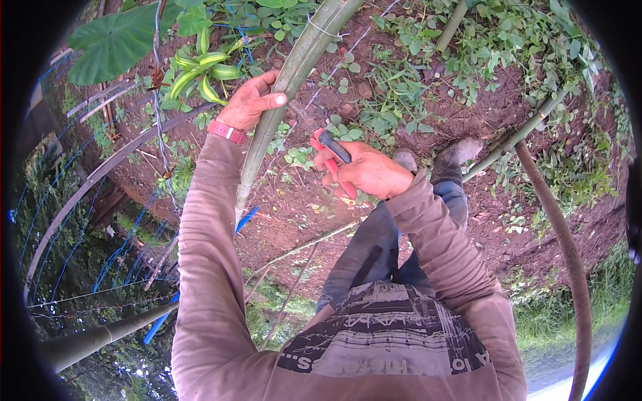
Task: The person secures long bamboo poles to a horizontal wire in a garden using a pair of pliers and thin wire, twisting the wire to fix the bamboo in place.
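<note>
A green bamboo pole [289, 79] slants from the top middle down to the left of my knees. My left hand [251, 101] is wrapped around it, thumb on the near face and fingers behind. Pliers [322, 139] with red and black handles are in my right hand [371, 168], just right of the pole. Their jaws point toward the pole and blend into the soil behind, so whether they touch anything is unclear. A thin wire tie [324, 29] circles the pole above my left hand, its ends sticking out to the right.
A barbed wire strand [159, 100] hangs at the left, near blue cords [124, 244]. Broad leaves [120, 40] and a yellow-striped plant [200, 70] grow beside my left hand. Another bamboo pole [521, 132] and a brown branch [558, 227] stand to the right of my boots [458, 155].
</note>
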Demonstrator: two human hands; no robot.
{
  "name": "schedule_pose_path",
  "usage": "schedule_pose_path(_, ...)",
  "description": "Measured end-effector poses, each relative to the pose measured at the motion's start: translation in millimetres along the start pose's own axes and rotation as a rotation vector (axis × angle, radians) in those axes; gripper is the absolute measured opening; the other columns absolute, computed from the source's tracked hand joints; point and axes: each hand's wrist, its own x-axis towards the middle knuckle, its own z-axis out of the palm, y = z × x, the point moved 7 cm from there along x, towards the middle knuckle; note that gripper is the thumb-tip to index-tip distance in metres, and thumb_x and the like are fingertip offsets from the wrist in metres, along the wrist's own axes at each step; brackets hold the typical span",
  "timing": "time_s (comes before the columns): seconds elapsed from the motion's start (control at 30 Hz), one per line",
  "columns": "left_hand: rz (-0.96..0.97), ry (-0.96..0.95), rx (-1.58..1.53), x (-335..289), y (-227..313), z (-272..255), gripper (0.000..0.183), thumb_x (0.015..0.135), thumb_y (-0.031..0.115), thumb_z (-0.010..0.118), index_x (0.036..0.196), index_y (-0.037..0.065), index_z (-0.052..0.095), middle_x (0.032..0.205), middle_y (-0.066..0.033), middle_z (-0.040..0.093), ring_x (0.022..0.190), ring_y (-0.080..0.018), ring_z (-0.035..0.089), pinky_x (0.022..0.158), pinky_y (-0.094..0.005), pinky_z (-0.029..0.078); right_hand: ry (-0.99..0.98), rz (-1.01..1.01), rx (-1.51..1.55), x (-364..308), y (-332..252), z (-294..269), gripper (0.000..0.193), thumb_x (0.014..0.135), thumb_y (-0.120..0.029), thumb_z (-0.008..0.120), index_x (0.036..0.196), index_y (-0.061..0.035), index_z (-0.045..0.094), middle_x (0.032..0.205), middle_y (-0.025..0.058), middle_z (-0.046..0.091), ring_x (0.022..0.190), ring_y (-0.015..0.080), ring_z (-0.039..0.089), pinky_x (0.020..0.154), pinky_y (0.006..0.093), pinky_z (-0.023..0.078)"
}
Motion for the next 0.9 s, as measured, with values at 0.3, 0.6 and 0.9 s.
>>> schedule_pose_path(0.3,0.002,-0.026,-0.004,-1,-1,1,0.079,0.077,0.045,0.083,0.134,-0.001,0.052,0.112,-0.0081,0.066,0.1,-0.0164,0.061,0.09,-0.0328,0.048,0.2,-0.171,-0.461,3,-4,8,0.03,0.085,-0.004,0.057,0.115,-0.0028,0.06,0.088,0.0054,0.051,0.073,0.0177,0.053,0.062,0.0323,0.044)
schedule_pose_path(0.6,-0.032,0.016,0.005,-1,2,3,0.082,0.076,0.044,0.084,0.136,-0.001,0.05,0.113,-0.0057,0.062,0.098,-0.0151,0.059,0.088,-0.0317,0.048,0.729,-0.237,-1.405,-18,-36,12,0.021,0.092,-0.013,0.055,0.108,-0.0009,0.062,0.099,0.0213,0.059,0.086,0.0402,0.064,0.066,0.047,0.052)
schedule_pose_path(0.9,-0.005,0.057,-0.016,-7,-5,-1,0.078,0.078,0.04,0.083,0.136,-0.001,0.05,0.109,-0.0091,0.065,0.095,-0.0181,0.064,0.082,-0.0325,0.054,0.109,-0.093,-0.707,-17,-18,-7,0.039,0.089,-0.011,0.057,0.126,0.0021,0.057,0.12,0.0256,0.06,0.096,0.0432,0.065,0.078,0.0495,0.055)
